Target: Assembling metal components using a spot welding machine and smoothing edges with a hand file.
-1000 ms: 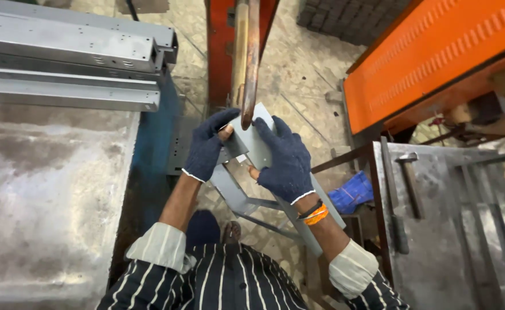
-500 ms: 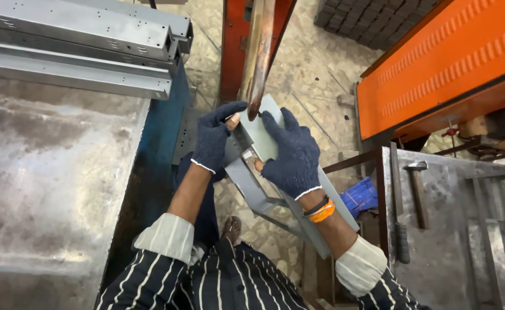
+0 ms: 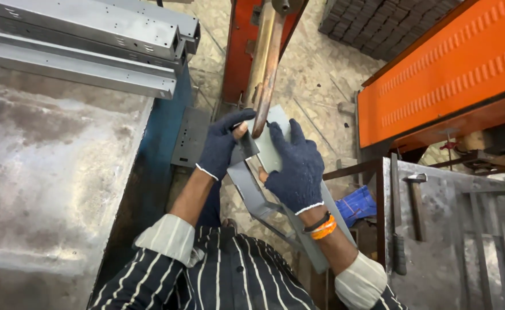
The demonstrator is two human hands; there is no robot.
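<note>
The left hand [image 3: 222, 143] and the right hand [image 3: 294, 169], both in dark knit gloves, are closed around the top end of one grey metal bracket [image 3: 275, 206]. It is held in front of the chest, its upper edge pushed against the tip of a copper rod [image 3: 264, 69] that comes down from the red machine [image 3: 246, 34]. The left fingers wrap the left edge; the right palm lies flat on the plate with the fingers spread a little.

The bracket looks like bent sheet steel: stiff, probably moderately heavy, with thin edges that could cut, so the gloves help. The flat sides near the top seem the safest grip.

I count one bracket, one rod, about three long steel channels [image 3: 92, 34] on the left table [image 3: 46, 189], and one hammer [image 3: 416, 201] on the right bench [image 3: 453, 258].
</note>
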